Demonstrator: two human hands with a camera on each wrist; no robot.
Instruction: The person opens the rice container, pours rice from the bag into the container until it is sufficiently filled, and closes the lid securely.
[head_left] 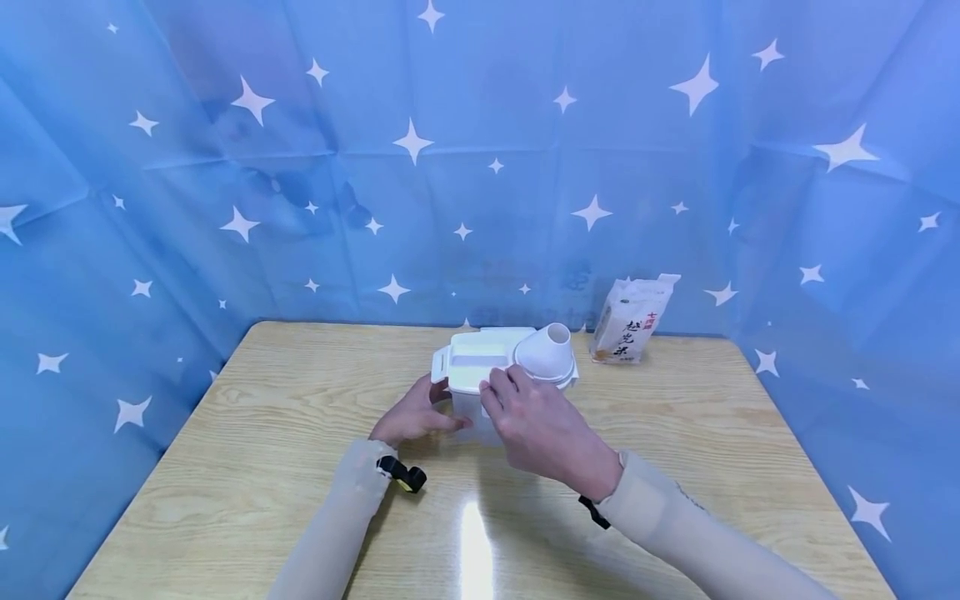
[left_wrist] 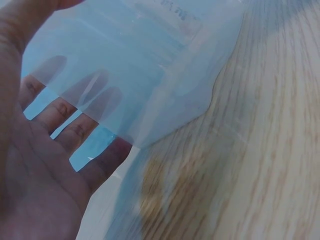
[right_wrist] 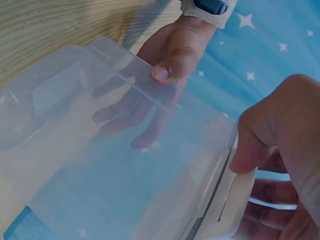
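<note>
A translucent plastic storage box (head_left: 467, 407) with a white lid (head_left: 480, 340) is between both hands near the table's far edge. On the lid's right part sits a white cone-shaped cup (head_left: 543, 355) with a round opening facing up. My left hand (head_left: 416, 414) holds the box's left side, thumb in front and fingers behind; the fingers show through the clear wall (left_wrist: 150, 60) in the left wrist view. My right hand (head_left: 536, 423) pinches the lid's front edge. In the right wrist view its thumb presses just under the lid rim (right_wrist: 231, 202), fingers over the top.
A white paper-like bag (head_left: 630, 321) with dark and red characters stands at the back right, behind the box. The wooden table (head_left: 300, 392) ends at a blue curtain (head_left: 337, 192) with white stars at the back and sides.
</note>
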